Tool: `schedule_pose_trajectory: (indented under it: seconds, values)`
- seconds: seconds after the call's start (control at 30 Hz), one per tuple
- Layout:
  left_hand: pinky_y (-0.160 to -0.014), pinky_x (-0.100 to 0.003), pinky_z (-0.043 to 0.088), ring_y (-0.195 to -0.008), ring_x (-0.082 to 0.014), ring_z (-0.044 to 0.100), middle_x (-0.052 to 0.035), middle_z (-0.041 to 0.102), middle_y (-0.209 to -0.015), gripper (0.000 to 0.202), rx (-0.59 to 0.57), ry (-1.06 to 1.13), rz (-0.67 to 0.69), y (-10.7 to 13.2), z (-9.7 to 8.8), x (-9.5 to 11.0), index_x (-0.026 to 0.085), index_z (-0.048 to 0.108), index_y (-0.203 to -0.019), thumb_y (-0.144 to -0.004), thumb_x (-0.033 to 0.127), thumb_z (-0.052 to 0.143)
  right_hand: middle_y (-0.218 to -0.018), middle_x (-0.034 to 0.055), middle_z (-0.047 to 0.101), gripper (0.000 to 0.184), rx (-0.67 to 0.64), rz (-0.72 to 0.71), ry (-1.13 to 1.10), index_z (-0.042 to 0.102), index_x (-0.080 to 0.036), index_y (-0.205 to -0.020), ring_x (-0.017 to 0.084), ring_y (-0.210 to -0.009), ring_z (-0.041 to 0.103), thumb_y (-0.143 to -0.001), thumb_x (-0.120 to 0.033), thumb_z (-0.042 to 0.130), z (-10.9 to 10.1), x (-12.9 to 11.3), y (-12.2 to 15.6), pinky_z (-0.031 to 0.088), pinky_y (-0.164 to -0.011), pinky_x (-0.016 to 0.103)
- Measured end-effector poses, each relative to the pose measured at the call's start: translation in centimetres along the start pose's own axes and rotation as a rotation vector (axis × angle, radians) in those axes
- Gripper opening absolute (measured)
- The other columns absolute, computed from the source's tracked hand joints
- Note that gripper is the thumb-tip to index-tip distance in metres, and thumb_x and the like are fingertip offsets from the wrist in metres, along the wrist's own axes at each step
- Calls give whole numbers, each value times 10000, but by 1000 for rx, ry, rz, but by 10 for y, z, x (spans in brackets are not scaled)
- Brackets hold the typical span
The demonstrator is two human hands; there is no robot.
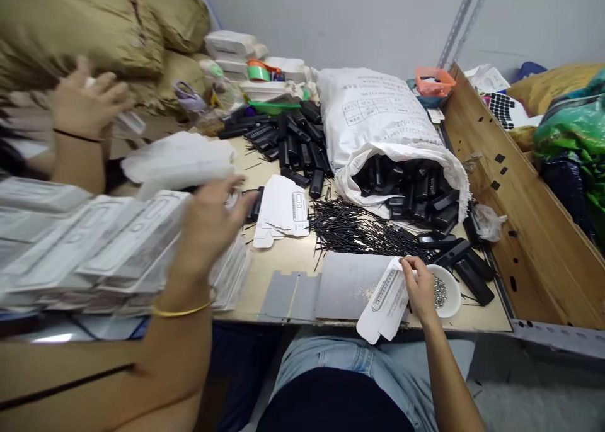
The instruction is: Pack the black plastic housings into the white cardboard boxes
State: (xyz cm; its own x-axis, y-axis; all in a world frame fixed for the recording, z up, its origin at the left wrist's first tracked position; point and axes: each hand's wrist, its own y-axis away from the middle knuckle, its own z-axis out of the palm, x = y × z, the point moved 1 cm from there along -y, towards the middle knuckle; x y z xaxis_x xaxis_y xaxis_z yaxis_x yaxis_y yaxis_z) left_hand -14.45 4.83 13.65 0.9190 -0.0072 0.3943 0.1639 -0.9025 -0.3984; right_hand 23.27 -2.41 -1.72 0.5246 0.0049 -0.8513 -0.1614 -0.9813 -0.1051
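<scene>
My right hand (419, 288) pinches an unfolded white carton (384, 306) by its upper end, tilted over the table's front edge. A black device outline is printed on the carton. Just right of that hand stands a white bowl (452, 292) of small metal pieces. My left hand (208, 227), with a yellow bangle at the wrist, is blurred, its thumb and fingers apart with nothing visible between them. It is beside a row of packed white boxes (137, 230). Flat white cartons (282, 208) lie to its right.
A white sack (378, 108) spills black plastic cases (416, 186) behind a heap of thin black rods (359, 227). More black cases (297, 139) lie left of it. A wooden board (534, 211) borders the right. At upper left, a co-worker's hands (87, 101) work near khaki sacks (80, 26).
</scene>
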Motion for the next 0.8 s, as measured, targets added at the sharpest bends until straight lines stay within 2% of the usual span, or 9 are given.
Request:
schedule_pose_trajectory:
  seconds: [0.07,0.13,0.2,0.33,0.47,0.6,0.67,0.73,0.8]
  values:
    - [-867,-434,460,-942,-280,622,-146,648,-1090,442,-331,29,-63,-8,50,10,138,604,-1111,-847,466,470,-869,62,650,221,8,-25,132,603,-190,-846,221,-852,564,-885,-354,461,-14,10,2,406,-793,347]
    - [-838,-458,456,-992,-342,596,-220,620,-1098,474,-469,-114,-236,-16,95,7,91,579,-1129,-783,414,573,-870,80,647,211,16,-45,236,600,-182,-841,234,-861,552,-878,-340,464,-26,18,4,403,-805,365]
    - [-837,-499,440,-1089,-412,526,-290,552,-1165,563,-441,-254,-321,-22,128,3,49,521,-1196,-752,384,609,-878,91,648,210,33,-54,301,603,-178,-853,241,-867,546,-878,-332,462,-37,26,7,402,-817,378]
    - [-882,-486,422,-1120,-389,487,-242,526,-1176,570,-370,-196,-58,-29,158,19,103,476,-1263,-800,429,541,-905,93,656,185,13,-60,378,613,-175,-872,243,-886,545,-876,-300,476,-48,37,13,401,-838,385]
    - [-908,-439,415,-1046,-326,518,-179,559,-1068,420,-355,-43,109,-26,174,65,116,564,-1123,-813,397,525,-955,113,637,144,-40,-37,528,622,-162,-918,265,-930,525,-831,-251,550,-46,44,18,396,-848,392]
    - [-891,-386,435,-973,-264,559,-117,585,-1010,349,-523,248,324,-17,206,125,150,567,-1087,-821,374,538,-935,111,617,114,-94,44,657,623,-173,-881,264,-902,518,-793,-164,550,-43,51,16,394,-792,370]
    - [-934,-420,408,-1071,-299,529,-158,546,-1128,473,-444,313,278,-25,227,154,135,480,-1224,-818,367,556,-849,88,612,110,-150,60,670,613,-186,-775,248,-854,524,-786,-127,521,-42,53,13,383,-752,351]
    - [-991,-485,346,-1189,-368,455,-234,448,-1256,631,-336,342,111,-43,250,174,95,368,-1326,-792,337,602,-808,76,610,154,-170,57,661,603,-191,-705,238,-827,526,-783,-109,499,-41,54,11,373,-733,342]
    - [-1009,-527,313,-1229,-418,417,-281,366,-1321,756,-326,446,-104,-65,271,182,76,317,-1352,-718,255,687,-802,74,621,187,-147,53,610,616,-192,-694,231,-816,537,-787,-105,479,-42,54,11,379,-738,342]
